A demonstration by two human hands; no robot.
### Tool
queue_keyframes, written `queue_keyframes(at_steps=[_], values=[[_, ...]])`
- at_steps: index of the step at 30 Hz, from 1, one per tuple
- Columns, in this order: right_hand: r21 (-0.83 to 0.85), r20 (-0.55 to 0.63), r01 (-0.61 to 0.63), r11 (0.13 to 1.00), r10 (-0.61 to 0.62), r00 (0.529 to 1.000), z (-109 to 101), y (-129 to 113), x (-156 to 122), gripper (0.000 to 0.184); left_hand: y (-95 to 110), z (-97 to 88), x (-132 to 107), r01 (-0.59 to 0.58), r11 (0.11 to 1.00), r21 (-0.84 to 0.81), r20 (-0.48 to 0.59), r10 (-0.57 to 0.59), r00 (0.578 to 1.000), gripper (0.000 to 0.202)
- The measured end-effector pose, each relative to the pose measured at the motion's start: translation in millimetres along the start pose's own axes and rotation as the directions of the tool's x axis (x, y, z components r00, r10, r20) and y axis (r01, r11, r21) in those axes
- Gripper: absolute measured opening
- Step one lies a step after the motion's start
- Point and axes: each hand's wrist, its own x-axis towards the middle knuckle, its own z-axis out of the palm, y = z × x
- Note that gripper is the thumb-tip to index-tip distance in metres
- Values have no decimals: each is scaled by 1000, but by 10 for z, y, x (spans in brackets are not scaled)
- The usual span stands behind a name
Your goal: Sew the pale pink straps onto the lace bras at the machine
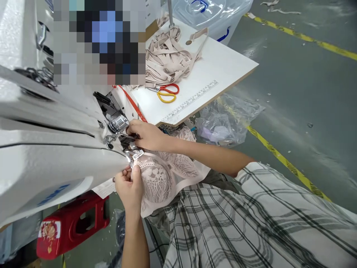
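Observation:
A pale pink lace garment lies under the presser foot of a white sewing machine and hangs down over my lap. My left hand comes up from below and pinches the garment's edge just beside the foot, thumb on top. On the far side of the foot, my right hand reaches in from the right. Its fingers are curled and press the fabric close to the needle area. What the fingertips of both hands touch is partly hidden by the machine's metal parts.
A white table behind holds a heap of beige straps and orange-and-yellow scissors. A clear plastic bin stands beyond it. Plastic bags lie on the grey floor with yellow tape lines. A red stool sits below the machine.

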Motion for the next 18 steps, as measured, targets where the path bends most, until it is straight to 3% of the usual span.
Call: queue_keyframes(at_steps=[2, 3, 4, 5, 7, 9, 11, 13, 15, 17, 18], values=[[52, -6, -28, 998, 28, 1000, -5, -31, -27, 13, -25, -82, -12, 67, 998, -20, 162, -63, 985, 33], [80, -2, -47, 996, 47, 999, -20, -57, -53, 8, -47, -112, -40, 119, 991, -65, 286, -96, 953, 37], [110, 5, -69, 992, 69, 998, -45, -90, -88, 2, -73, -126, -88, 199, 972, -127, 425, -128, 896, 42], [136, 20, -92, 986, 90, 996, -85, -129, -132, 5, -99, -115, -160, 305, 932, -194, 566, -147, 811, 48], [179, 73, -134, 975, 122, 990, -210, -225, -238, 14, -131, -7, -359, 532, 795, -292, 789, -114, 603, 58], [241, 151, -187, 952, 154, 977, -376, -334, -355, 19, -127, 210, -590, 672, 670, -316, 908, 9, 418, 65], [342, 253, -279, 898, 198, 947, -528, -423, -476, 18, -108, 490, -787, 683, 655, -322, 941, 142, 307, 71], [456, 332, -405, 793, 271, 904, -612, -427, -611, 17, -127, 764, -900, 610, 726, -319, 945, 193, 264, 82], [567, 324, -525, 635, 414, 851, -617, -287, -773, 23, -227, 957, -914, 513, 807, -294, 947, 175, 268, 85], [667, 173, -561, 490, 631, 756, -593, -8, -962, 28, -418, 999, -845, 440, 858, -263, 944, 136, 299, 73], [701, 24, -538, 469, 738, 675, -592, 160, -1063, 31, -540, 955, -792, 407, 881, -242, 939, 108, 326, 64]])
